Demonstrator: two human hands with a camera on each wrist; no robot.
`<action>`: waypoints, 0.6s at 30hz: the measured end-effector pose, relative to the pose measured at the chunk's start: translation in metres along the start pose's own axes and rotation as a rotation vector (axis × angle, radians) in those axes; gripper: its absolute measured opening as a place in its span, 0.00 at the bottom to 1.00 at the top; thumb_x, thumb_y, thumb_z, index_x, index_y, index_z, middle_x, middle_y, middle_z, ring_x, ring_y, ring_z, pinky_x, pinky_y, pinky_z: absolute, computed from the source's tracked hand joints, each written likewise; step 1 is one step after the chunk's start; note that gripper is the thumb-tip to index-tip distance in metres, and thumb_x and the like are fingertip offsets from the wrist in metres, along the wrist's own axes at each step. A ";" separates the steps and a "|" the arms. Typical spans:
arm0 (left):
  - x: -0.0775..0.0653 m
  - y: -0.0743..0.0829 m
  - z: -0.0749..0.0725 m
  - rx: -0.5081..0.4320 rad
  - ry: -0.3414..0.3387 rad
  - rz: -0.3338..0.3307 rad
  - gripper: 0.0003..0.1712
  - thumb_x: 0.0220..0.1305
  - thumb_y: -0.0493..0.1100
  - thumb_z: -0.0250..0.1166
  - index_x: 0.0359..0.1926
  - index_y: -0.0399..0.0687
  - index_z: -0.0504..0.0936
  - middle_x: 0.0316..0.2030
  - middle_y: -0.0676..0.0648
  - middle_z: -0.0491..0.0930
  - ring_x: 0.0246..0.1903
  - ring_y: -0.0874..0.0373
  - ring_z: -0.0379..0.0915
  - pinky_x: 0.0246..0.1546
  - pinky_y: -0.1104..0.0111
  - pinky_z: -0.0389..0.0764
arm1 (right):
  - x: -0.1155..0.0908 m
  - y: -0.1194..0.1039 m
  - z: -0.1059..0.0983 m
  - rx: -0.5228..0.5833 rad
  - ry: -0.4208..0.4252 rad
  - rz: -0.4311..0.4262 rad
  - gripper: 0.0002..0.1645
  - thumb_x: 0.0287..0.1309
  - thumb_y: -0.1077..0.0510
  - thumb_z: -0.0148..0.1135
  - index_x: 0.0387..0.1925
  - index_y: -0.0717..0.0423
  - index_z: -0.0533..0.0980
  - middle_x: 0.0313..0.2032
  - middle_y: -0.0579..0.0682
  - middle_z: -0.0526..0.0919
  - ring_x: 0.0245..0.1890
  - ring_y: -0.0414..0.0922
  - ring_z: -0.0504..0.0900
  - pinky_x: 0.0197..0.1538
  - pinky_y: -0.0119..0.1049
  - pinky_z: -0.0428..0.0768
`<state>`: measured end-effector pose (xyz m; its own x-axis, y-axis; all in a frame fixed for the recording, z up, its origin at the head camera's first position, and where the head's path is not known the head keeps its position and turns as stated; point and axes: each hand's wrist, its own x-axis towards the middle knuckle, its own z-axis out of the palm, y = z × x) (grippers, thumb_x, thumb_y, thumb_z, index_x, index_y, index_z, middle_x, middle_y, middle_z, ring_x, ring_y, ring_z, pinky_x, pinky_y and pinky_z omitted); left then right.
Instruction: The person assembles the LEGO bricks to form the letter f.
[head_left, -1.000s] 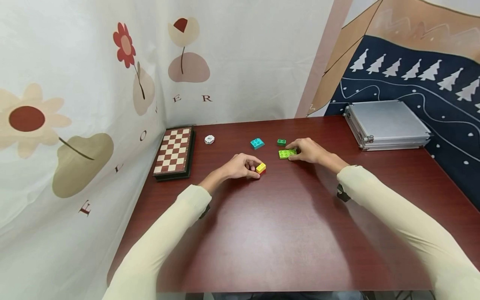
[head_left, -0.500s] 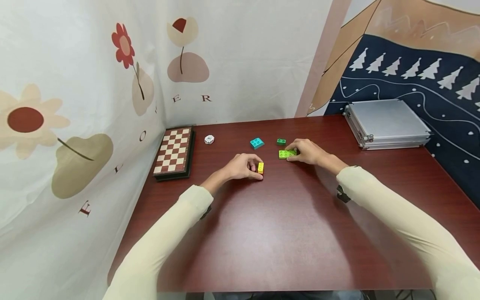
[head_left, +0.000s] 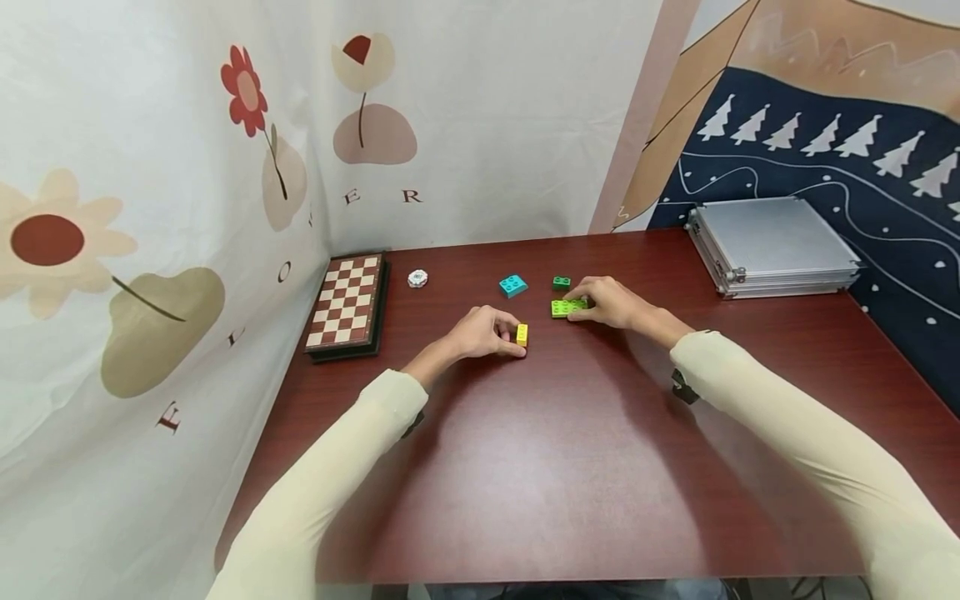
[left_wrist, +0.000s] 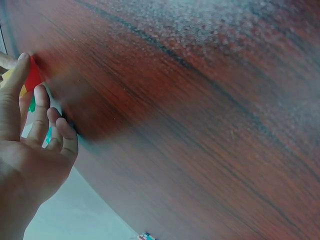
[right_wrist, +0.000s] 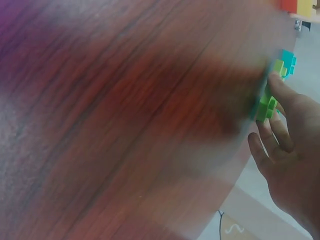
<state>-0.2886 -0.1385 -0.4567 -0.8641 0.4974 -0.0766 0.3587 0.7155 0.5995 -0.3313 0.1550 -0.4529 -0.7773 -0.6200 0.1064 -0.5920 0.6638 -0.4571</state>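
Note:
My left hand (head_left: 480, 333) pinches a yellow toy building brick (head_left: 522, 335) between thumb and fingers, at the middle of the table. Joined to the yellow one is a red brick (left_wrist: 33, 75), visible in the left wrist view but hidden in the head view. To the right, my right hand (head_left: 609, 302) grips the right part of a long lime green brick (head_left: 560, 309), studs up; its fingers cover that end. Just behind the lime brick lies a small dark green brick (head_left: 561, 282). A turquoise brick (head_left: 513, 286) sits farther back, between the two hands.
At the left stands a chessboard box (head_left: 345, 304), with a white patterned disc-like piece (head_left: 417, 278) beside it. Stacked silver cases (head_left: 772, 246) occupy the back right corner. Printed cloth (head_left: 480, 125) borders the dark red table (head_left: 525, 467) behind and at the left.
The yellow brick has turned in my left hand from a slant to nearly straight, and the red one has gone out of sight in the head view. My right hand has slid the lime brick slightly left.

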 end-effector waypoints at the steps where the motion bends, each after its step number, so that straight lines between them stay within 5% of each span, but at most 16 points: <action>1: 0.000 0.000 0.000 0.000 0.001 -0.003 0.26 0.53 0.53 0.83 0.51 0.48 0.89 0.25 0.54 0.82 0.28 0.63 0.74 0.34 0.70 0.72 | 0.001 -0.001 0.000 0.002 0.001 -0.010 0.20 0.63 0.56 0.74 0.54 0.60 0.85 0.47 0.58 0.85 0.43 0.50 0.80 0.49 0.47 0.79; 18: -0.001 0.000 0.005 -0.006 0.027 -0.043 0.29 0.54 0.56 0.82 0.53 0.47 0.89 0.26 0.55 0.84 0.29 0.64 0.76 0.34 0.70 0.74 | 0.006 -0.038 -0.009 -0.024 0.007 -0.121 0.21 0.63 0.53 0.75 0.55 0.58 0.85 0.43 0.54 0.83 0.36 0.52 0.77 0.41 0.42 0.74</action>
<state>-0.2858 -0.1367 -0.4609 -0.8881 0.4526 -0.0807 0.3190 0.7330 0.6008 -0.3152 0.1303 -0.4275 -0.7014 -0.6932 0.1660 -0.6865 0.5943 -0.4189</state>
